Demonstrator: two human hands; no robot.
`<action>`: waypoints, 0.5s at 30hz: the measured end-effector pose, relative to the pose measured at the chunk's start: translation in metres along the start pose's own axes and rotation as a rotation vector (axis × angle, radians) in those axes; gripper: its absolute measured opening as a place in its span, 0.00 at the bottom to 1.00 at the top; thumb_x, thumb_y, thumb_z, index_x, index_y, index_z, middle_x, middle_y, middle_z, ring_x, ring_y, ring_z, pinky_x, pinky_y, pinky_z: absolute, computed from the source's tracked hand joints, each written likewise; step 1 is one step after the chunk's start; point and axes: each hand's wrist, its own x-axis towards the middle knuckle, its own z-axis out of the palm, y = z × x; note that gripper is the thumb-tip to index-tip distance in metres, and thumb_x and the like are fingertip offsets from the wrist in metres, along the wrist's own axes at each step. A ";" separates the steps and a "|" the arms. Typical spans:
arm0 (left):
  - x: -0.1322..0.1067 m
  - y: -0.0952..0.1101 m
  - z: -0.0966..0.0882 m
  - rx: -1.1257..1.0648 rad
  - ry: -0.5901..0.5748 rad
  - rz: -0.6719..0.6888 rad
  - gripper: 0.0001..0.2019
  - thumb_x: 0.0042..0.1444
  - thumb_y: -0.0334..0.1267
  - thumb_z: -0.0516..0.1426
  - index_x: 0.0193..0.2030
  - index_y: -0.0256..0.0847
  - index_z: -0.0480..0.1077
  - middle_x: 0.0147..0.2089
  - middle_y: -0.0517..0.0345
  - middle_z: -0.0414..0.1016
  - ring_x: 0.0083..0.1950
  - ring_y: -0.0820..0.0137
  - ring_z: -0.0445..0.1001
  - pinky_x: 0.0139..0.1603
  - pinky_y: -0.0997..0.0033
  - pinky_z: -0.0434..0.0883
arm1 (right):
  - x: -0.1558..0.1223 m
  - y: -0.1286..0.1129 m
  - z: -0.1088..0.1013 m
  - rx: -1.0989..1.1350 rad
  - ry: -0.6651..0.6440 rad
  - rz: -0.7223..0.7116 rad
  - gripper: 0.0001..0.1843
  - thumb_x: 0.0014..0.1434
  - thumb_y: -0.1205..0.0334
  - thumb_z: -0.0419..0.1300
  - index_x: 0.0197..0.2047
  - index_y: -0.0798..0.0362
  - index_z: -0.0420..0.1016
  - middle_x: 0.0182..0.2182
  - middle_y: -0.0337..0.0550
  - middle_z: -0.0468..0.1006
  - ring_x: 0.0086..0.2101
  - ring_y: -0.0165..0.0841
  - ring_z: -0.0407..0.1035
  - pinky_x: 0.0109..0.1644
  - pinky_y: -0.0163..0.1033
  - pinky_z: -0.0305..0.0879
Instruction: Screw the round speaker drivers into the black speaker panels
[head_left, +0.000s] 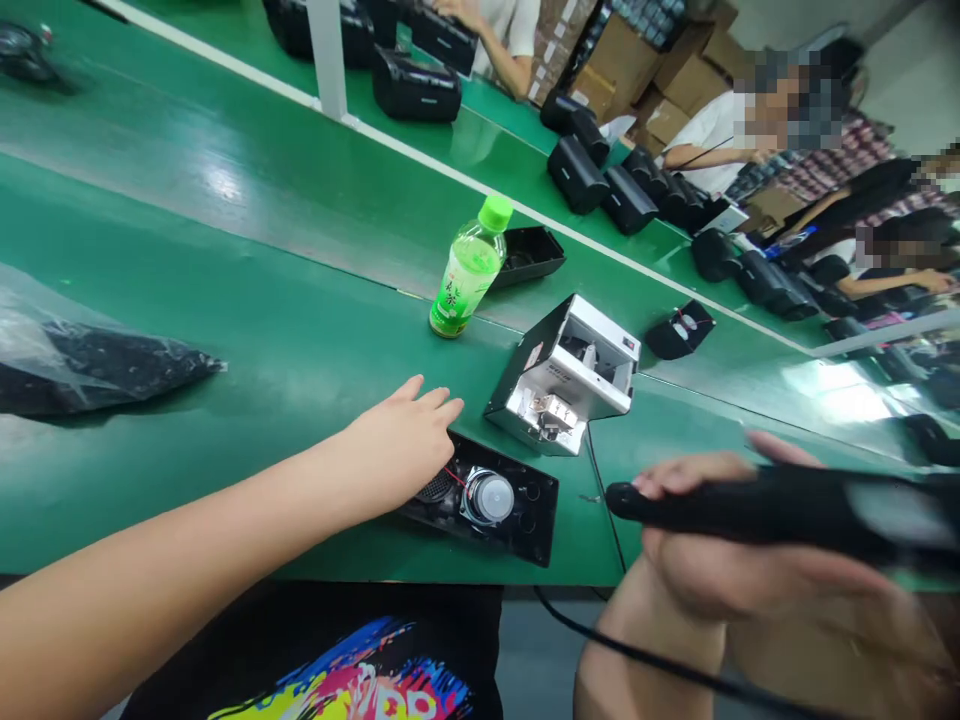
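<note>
Here, grips a black tool (750, 508) in the clenched right hand (735, 570) above the table (262, 330) edge. Rests the open left hand (401, 445), fingers flat, on a black speaker panel (487, 500) lying flat on the table. Just beyond, a metal box (562, 375); farther, a green bottle (469, 270).

The blurred black tool (772, 510) runs off the right edge.

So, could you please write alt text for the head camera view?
The left hand touches a black speaker panel on a green workbench; the right hand holds a black corded tool. A green bottle stands behind.
</note>
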 end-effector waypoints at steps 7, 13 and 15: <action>0.024 0.021 0.012 0.152 0.052 0.113 0.04 0.63 0.31 0.68 0.38 0.39 0.87 0.61 0.36 0.85 0.67 0.45 0.80 0.78 0.34 0.68 | 0.003 0.085 -0.010 -0.120 -0.139 0.280 0.31 0.67 0.30 0.67 0.53 0.50 0.76 0.31 0.39 0.82 0.23 0.33 0.77 0.27 0.39 0.77; 0.016 0.018 0.000 0.144 0.143 0.165 0.04 0.59 0.30 0.70 0.33 0.41 0.85 0.56 0.40 0.85 0.64 0.48 0.80 0.77 0.37 0.66 | -0.001 0.104 -0.018 -0.147 -0.124 0.371 0.35 0.62 0.31 0.72 0.58 0.50 0.77 0.40 0.48 0.88 0.33 0.40 0.85 0.38 0.45 0.84; 0.016 0.024 -0.015 0.113 0.190 0.173 0.06 0.60 0.31 0.69 0.32 0.43 0.83 0.57 0.43 0.84 0.63 0.51 0.79 0.76 0.39 0.66 | -0.002 0.111 -0.020 -0.131 -0.122 0.391 0.40 0.60 0.30 0.73 0.63 0.50 0.77 0.43 0.51 0.90 0.39 0.45 0.87 0.46 0.51 0.86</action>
